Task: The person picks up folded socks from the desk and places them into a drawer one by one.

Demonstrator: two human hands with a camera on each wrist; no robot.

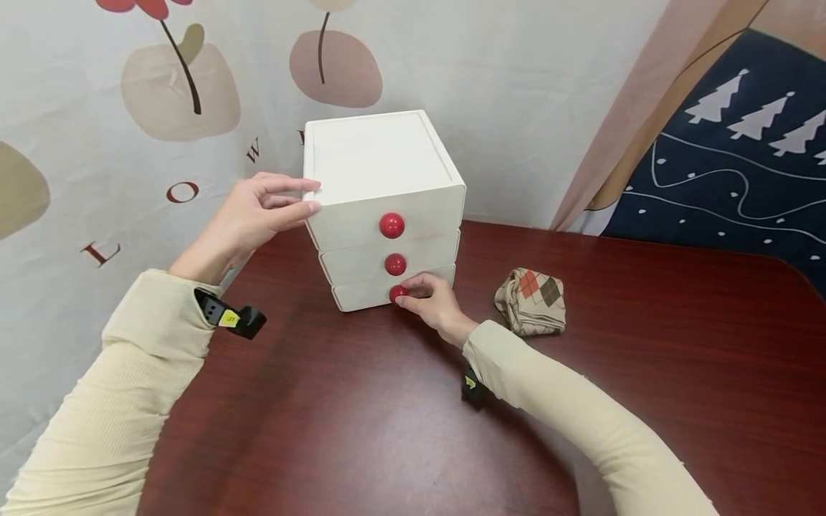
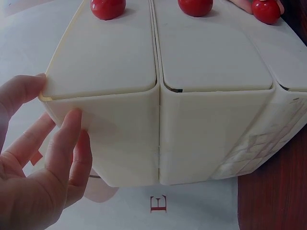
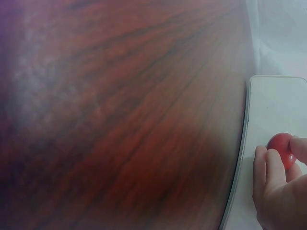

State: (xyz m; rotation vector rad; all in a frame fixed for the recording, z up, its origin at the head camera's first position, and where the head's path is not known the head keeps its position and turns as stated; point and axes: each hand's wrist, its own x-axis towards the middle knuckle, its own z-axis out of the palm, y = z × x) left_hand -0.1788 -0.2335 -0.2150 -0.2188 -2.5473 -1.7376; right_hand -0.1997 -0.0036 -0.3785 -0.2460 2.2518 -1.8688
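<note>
A white three-drawer unit stands at the back of the table, each drawer front with a round red knob. All three drawers sit in the unit. My right hand pinches the bottom knob between thumb and fingers. My left hand rests on the upper left front corner of the unit. In the left wrist view, its fairly straight fingers touch the side panel and edge. The top knob and middle knob are untouched.
A folded argyle-patterned cloth lies on the dark red wooden table, right of the unit. Behind the unit hangs a pale printed curtain. Dark blue fabric with white trees covers the back right.
</note>
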